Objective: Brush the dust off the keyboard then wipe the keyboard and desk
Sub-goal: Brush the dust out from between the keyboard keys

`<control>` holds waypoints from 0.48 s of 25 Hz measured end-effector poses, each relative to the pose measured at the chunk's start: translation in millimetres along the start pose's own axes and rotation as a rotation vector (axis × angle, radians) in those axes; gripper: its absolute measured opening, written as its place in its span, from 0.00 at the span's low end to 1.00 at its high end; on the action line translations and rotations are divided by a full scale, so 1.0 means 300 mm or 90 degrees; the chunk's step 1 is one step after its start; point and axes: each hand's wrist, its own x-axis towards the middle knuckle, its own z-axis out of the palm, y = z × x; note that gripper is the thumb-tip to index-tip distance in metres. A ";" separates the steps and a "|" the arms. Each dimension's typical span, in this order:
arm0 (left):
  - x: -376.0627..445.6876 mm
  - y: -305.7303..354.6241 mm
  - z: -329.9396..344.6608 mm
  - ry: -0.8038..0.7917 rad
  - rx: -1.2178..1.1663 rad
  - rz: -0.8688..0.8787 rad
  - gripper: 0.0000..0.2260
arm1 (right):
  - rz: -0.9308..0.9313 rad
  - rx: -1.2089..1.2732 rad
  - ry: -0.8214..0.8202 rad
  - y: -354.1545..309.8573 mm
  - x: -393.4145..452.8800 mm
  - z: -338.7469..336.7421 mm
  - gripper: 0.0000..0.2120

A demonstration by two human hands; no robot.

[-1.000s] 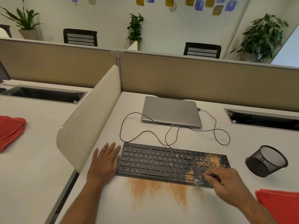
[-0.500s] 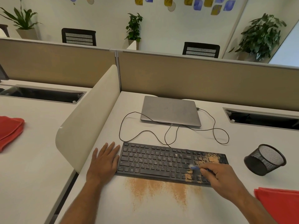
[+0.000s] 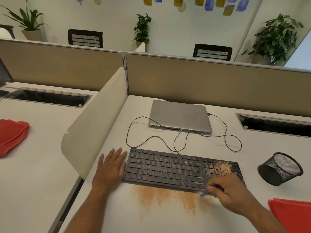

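Note:
A black keyboard (image 3: 165, 169) lies on the white desk (image 3: 117, 212), its number pad on the right covered in orange-brown dust (image 3: 222, 168). More of this dust (image 3: 165, 199) is spread on the desk just in front of the keyboard. My left hand (image 3: 110, 167) rests flat on the desk against the keyboard's left end. My right hand (image 3: 227, 192) grips a small brush (image 3: 204, 193) with a blue tip, blurred, at the keyboard's front right edge. A red cloth (image 3: 292, 214) lies at the lower right.
A closed grey laptop (image 3: 180, 116) sits behind the keyboard, with a thin black cable (image 3: 168, 142) looping between them. A black mesh cup (image 3: 281, 169) lies tipped on the right. A curved white divider (image 3: 94, 121) stands on the left, with another red cloth (image 3: 11, 135) beyond it.
My right hand has pulled the brush from the number pad toward me to the keyboard's front edge. My left hand has stayed in place.

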 end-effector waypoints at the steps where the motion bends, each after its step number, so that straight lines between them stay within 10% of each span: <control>1: -0.001 -0.001 0.000 0.001 0.000 0.000 0.34 | 0.001 0.010 0.024 0.002 -0.001 -0.006 0.10; 12: 0.001 -0.001 0.001 0.006 -0.013 0.005 0.34 | -0.003 -0.010 0.063 -0.001 -0.009 0.000 0.09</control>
